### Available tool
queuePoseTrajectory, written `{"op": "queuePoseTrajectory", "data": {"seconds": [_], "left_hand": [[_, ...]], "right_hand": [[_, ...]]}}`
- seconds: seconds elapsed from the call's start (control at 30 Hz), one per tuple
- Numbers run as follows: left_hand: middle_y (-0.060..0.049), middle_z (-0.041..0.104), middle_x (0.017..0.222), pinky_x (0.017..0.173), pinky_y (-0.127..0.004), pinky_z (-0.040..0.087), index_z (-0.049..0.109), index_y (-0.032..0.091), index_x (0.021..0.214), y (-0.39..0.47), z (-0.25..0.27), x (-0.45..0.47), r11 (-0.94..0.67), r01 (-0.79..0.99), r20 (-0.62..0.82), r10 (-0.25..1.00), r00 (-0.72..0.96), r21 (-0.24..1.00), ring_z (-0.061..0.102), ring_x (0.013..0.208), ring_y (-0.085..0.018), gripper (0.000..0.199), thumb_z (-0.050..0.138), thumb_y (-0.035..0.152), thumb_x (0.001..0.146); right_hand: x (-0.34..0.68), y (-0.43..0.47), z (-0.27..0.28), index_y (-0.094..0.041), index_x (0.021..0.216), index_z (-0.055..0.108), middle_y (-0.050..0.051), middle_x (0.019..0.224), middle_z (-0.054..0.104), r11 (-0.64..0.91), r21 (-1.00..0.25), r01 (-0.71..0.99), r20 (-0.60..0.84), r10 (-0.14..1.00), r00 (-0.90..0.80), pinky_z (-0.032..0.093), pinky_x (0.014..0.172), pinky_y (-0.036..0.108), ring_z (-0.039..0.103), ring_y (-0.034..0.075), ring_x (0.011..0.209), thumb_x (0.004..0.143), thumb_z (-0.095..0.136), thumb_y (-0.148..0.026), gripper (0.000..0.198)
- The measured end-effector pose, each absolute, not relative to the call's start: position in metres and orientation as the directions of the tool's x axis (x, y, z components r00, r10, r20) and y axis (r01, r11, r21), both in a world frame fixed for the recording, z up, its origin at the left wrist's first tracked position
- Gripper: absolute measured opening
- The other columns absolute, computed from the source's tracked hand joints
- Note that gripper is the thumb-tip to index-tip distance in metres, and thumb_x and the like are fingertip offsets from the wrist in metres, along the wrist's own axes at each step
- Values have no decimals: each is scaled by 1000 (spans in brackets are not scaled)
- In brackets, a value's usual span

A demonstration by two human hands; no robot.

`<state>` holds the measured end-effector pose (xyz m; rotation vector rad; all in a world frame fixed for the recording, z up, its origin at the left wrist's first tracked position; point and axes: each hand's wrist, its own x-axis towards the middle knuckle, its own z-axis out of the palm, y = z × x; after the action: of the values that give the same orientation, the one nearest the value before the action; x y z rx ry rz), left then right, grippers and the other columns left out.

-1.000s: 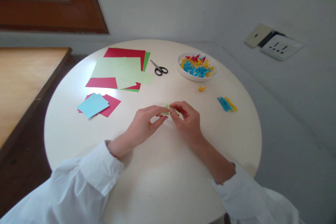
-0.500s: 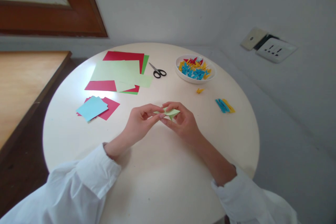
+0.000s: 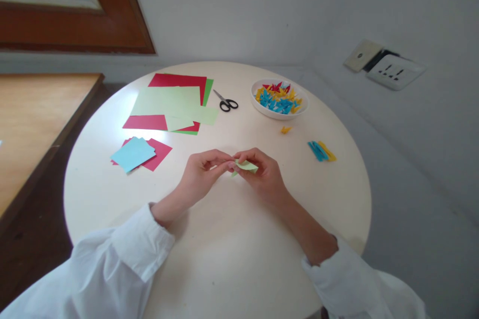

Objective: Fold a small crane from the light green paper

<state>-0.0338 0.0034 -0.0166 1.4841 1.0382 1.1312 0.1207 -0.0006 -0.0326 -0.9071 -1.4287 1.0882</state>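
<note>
"Start at the left. What's there?"

"A loose pile of small blue and red squares (image 3: 133, 154) on the round white bench (image 3: 220, 239), and behind it overlapping red and green sheets (image 3: 160, 99). Then the left hand (image 3: 204, 172), finger and thumb pinched at the left end of a folded green paper (image 3: 247, 166)."

"Its job?"

"Anchoring, I'd say. The thumb should press flat beside the crease so the layers don't slip — though exactly where its tips meet the paper is hidden."

"And those scissors (image 3: 225, 101)?"

"Lying beyond, well apart from the fingers."

"The right hand (image 3: 264, 172)?"

"Gripping the same paper, which sits between the two hands. It should do the shaping: line up the edges first, then run a nail along the fold — a piece that small probably creases crooked if rushed."

"Farther right?"

"A white dish (image 3: 267, 114) of folded blue, yellow and red shapes, one yellow shape (image 3: 285, 130) near it, then blue and yellow strips (image 3: 318, 151)."
</note>
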Motion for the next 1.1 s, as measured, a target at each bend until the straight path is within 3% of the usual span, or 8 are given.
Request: {"op": "queuePoseTrajectory", "data": {"seconds": [0.27,0.57,0.83,1.1], "left_hand": [[-4,72,73,67,-28,53,70,18,74,3,-14,-37,-212,79,189,954,234,974,67,70,-17,14,70,31,72],[-5,73,76,66,-27,52,71,19,71,4,-13,-40,-267,122,232,941,247,956,66,70,-18,11,67,29,73],[-5,70,68,57,-25,50,69,15,68,3,-9,-37,-66,99,40,968,250,993,65,63,-16,13,70,28,69],[-4,70,62,66,-31,56,65,15,63,4,-3,-39,116,-10,-109,955,275,993,69,65,-19,20,75,33,65]], "right_hand": [[125,0,-33,-21,72,57,1,77,64,354,-935,-3,351,926,-139,52,67,30,62,14,73,69,71,-33,19],[124,-4,-26,-21,71,59,2,77,64,383,-920,79,371,919,-135,52,66,29,62,14,73,73,67,-32,13],[123,-6,-24,-21,66,58,3,76,65,397,-905,155,384,917,-108,52,61,28,62,15,71,76,63,-32,16],[124,-5,-26,-21,67,58,3,74,67,406,-888,216,400,914,-74,51,61,27,62,15,69,76,61,-26,11]]}}
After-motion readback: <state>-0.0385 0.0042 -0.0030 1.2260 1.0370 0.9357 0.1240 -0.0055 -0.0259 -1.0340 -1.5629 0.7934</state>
